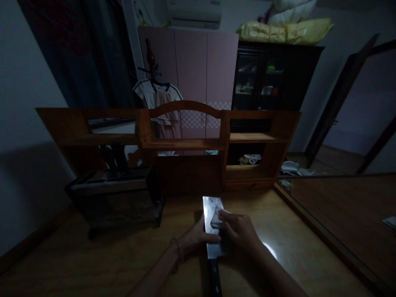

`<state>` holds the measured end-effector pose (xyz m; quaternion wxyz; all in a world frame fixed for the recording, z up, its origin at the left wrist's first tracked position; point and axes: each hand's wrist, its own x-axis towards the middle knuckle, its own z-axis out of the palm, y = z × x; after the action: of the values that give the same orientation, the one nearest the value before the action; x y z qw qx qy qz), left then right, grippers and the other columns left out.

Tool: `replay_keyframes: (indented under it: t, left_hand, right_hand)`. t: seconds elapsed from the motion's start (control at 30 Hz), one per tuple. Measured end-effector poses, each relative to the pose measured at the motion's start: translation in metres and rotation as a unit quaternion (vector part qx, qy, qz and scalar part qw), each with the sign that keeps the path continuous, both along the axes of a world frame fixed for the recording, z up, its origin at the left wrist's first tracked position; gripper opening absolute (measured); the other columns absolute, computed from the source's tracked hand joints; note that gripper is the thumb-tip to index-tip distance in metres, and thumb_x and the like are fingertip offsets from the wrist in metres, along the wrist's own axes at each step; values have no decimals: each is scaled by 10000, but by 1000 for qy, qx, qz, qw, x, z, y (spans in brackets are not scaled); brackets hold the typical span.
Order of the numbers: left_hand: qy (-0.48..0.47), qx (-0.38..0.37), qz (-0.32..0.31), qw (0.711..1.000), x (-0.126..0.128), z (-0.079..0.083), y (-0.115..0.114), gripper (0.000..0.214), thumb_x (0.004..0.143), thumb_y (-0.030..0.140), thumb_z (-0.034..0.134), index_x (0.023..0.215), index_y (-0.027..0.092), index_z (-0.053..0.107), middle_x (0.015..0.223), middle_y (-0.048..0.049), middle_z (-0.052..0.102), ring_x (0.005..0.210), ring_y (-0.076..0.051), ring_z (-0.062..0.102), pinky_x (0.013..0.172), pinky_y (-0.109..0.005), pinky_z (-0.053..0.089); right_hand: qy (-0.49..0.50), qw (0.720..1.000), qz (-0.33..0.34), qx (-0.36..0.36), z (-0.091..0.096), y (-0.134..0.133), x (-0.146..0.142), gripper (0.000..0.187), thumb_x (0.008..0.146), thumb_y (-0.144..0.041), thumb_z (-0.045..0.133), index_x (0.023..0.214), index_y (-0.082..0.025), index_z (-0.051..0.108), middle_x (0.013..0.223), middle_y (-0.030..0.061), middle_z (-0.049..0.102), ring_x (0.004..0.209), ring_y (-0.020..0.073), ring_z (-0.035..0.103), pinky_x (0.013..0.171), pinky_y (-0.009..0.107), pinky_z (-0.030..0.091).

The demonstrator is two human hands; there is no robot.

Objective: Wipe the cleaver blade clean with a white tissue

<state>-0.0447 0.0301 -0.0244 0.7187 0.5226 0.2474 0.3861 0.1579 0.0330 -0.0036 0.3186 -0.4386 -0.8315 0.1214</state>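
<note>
cleaver is over the near-middle of the worktop, handle nearest the person, so I'd guess that keeps the blade face free, left hand has its fingers gripping the blade, probably to steady it, right hand fingers pinch a pale wad against it, dark rack sits left, seemingly out of the way

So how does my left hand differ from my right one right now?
Your left hand holds the knife, thumb across the blade; your right hand holds a pale cloth or tissue against it. The left wrist wears a bracelet; none shows on the right one. Both hands are at the blade, neither on the black handle.
</note>
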Motion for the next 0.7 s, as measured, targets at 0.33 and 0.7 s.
replay_keyframes:
  t: [0.33, 0.7]
  left_hand:
    - [18, -7, 4, 1000, 1, -4, 2, 738, 657, 172, 831, 1319, 204, 505, 1211, -108, 608, 1061, -246, 595, 903, -351, 465]
    - [-12, -29, -19, 999, 0, -8, 3, 617, 637, 108, 824, 1196, 155, 568, 1115, -111, 652, 986, -245, 634, 858, -342, 478]
  right_hand:
    - [-8, 999, 50, 21, -3, -1, -8, 404, 887, -199, 505, 1279, -214, 603, 1344, 93, 588, 1173, 233, 614, 990, 353, 497]
    - [35, 981, 185, -46, 7, -8, -12, 562, 818, -86, 502, 1345, -275, 554, 1421, 27, 513, 1305, 214, 494, 1090, 374, 407]
